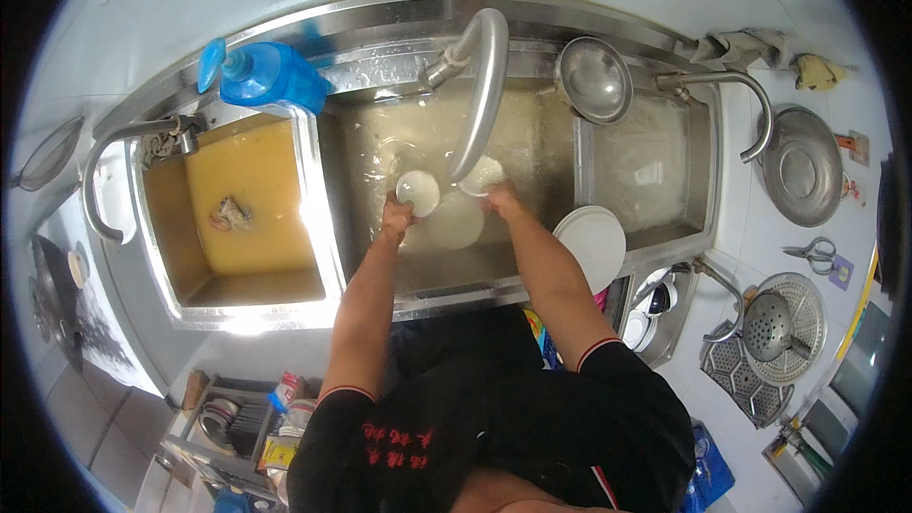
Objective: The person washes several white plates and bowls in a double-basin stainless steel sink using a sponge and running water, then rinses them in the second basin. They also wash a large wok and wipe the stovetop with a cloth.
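Observation:
My left hand (397,215) grips a small white bowl (418,193) by its left edge, over the cloudy water of the middle steel sink basin (456,292). To the right, my right hand (501,199) holds another white bowl (482,176) below the curved metal faucet (488,78), which hides part of it. A pale round dish (456,221) lies under the water between my hands. White plates (590,249) are stacked on the sink's front ledge, just right of my right forearm.
A blue pump bottle (267,78) stands behind the left basin (242,192), which holds yellowish water and a crumpled cloth or scrubber (231,215). A steel ladle or bowl (593,80) rests behind the divider of the right basin (641,164). More faucets (762,100) curve at both sides.

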A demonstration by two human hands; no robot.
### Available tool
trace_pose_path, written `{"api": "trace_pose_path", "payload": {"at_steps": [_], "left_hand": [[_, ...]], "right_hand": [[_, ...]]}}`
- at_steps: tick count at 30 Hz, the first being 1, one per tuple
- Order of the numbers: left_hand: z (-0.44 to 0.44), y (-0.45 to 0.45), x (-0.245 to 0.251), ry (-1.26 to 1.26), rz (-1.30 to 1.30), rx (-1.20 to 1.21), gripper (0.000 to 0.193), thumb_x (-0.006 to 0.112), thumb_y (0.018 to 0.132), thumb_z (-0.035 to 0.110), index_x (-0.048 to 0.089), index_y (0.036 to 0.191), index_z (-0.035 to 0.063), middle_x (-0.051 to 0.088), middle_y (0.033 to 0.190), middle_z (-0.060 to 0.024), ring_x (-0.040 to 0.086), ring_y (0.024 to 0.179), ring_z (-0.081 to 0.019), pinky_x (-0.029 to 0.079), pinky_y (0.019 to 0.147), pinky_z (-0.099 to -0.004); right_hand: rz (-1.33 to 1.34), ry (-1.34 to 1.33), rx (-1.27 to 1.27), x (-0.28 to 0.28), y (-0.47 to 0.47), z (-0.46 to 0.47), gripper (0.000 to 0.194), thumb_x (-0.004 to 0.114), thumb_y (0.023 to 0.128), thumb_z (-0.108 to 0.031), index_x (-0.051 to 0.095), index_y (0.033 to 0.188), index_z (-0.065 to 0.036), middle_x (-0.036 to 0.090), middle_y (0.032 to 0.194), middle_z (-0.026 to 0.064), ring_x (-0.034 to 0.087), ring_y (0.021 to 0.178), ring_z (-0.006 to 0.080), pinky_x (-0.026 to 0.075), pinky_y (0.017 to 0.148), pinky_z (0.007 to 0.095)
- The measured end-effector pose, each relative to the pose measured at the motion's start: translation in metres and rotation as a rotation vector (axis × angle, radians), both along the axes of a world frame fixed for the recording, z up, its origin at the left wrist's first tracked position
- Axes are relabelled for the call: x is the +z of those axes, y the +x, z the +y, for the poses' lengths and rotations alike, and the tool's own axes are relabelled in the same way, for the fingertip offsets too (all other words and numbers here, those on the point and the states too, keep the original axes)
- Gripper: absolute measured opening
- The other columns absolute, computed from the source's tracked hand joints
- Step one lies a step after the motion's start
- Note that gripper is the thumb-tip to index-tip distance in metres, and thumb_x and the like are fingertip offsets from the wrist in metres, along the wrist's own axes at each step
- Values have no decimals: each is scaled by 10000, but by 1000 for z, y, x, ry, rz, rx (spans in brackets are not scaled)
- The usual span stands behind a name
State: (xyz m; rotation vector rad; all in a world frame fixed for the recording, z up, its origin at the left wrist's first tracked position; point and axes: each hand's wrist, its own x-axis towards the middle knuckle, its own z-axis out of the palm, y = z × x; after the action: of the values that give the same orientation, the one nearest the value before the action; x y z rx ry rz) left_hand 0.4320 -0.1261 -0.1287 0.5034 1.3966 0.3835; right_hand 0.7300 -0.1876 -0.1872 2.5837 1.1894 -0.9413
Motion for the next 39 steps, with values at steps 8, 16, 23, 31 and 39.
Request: {"api": "trace_pose_path", "payload": {"at_steps": [8,16,23,31,39], "left_hand": [[18,-16,157,1337,680,-653,456,561,939,-31,511,1375,95,569,1448,-158,616,1202,-440,562,1009,-503],[-15,-6,188,1430,858,-480,500,543,919,-67,573,1398,75,575,1421,-192,581,1275,-450,529,1058,-480],[-43,41,140,349,-88,314,436,521,1075,140,436,1497,74,559,1416,-189,617,1240,-339,589,961,-463],[-46,75,148,198,-172,-72,648,338,1120,571,458,1531,84,605,1379,-204,706,1107,-320,674,688,-399],[-29,20,-57,735,539,-1045,704,635,976,535,554,1445,17,666,1350,-246,728,1066,-391,596,916,-463]], "right_hand": [[122,532,372,202,-16,22,366,553,1029,-170,534,1384,-83,471,1579,177,582,1327,403,499,1085,508],[72,961,736,256,13,0,469,598,1008,-112,525,1463,-25,520,1544,204,574,1355,387,477,1110,462],[903,465,-515,212,-7,-8,458,666,1009,-267,629,1310,76,722,1202,209,702,1117,303,548,956,416],[961,267,-624,226,-45,-29,523,704,1006,-377,643,1320,37,710,1198,136,681,1051,234,558,835,401],[797,390,-756,245,-18,-91,472,710,1005,-246,613,1360,48,702,1237,140,683,1096,224,563,903,384]]}}
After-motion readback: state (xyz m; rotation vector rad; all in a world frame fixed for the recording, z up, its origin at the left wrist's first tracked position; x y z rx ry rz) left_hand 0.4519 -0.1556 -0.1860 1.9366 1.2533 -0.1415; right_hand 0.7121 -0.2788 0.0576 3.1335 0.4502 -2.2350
